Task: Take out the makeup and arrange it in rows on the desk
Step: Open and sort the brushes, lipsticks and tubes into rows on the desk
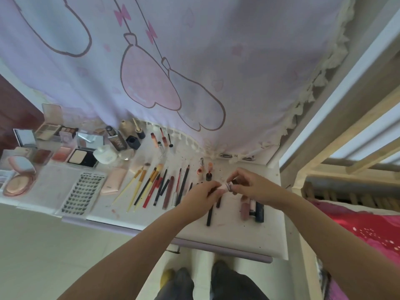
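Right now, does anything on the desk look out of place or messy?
Yes: the brushes and pencils fan out at differing angles, not parallel, and dark specks and reddish smudges dot the desk near the hands.

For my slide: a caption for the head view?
Both hands hold a small tube over a desk of makeup rows.

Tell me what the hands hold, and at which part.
Both hold one small pink tube: left hand grips its pale end, right hand its darker end.
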A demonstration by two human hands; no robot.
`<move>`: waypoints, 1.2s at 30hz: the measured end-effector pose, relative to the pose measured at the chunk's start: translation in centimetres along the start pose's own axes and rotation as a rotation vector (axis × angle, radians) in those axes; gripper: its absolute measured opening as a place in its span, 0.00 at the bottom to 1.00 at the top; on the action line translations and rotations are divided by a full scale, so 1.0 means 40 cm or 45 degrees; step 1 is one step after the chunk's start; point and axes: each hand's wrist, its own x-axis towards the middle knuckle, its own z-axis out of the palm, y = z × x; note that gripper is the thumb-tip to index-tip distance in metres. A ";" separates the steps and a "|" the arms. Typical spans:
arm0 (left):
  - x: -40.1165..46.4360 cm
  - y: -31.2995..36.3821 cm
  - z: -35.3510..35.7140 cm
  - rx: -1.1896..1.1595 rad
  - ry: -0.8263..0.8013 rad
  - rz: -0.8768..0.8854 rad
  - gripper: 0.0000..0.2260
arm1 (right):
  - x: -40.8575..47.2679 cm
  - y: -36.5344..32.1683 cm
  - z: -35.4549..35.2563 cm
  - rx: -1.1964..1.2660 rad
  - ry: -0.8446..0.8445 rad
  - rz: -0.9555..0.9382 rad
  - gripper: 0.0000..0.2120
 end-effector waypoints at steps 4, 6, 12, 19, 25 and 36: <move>-0.006 0.005 -0.010 0.128 0.033 0.044 0.13 | -0.003 -0.031 -0.007 -0.067 -0.034 0.223 0.15; -0.009 0.007 -0.016 0.176 0.029 0.066 0.13 | 0.003 -0.042 -0.003 -0.204 -0.038 0.239 0.18; -0.004 0.001 -0.044 0.228 0.024 0.063 0.12 | 0.006 -0.055 -0.012 -0.049 -0.038 0.176 0.09; 0.008 0.001 -0.048 0.279 0.053 0.118 0.12 | 0.007 -0.060 -0.026 -0.046 -0.001 0.187 0.05; 0.007 0.000 -0.046 0.328 0.035 0.136 0.12 | 0.001 -0.052 -0.017 -0.057 0.006 0.302 0.17; 0.018 0.000 0.003 0.260 -0.142 0.027 0.10 | -0.010 0.001 -0.028 -0.026 -0.114 0.381 0.16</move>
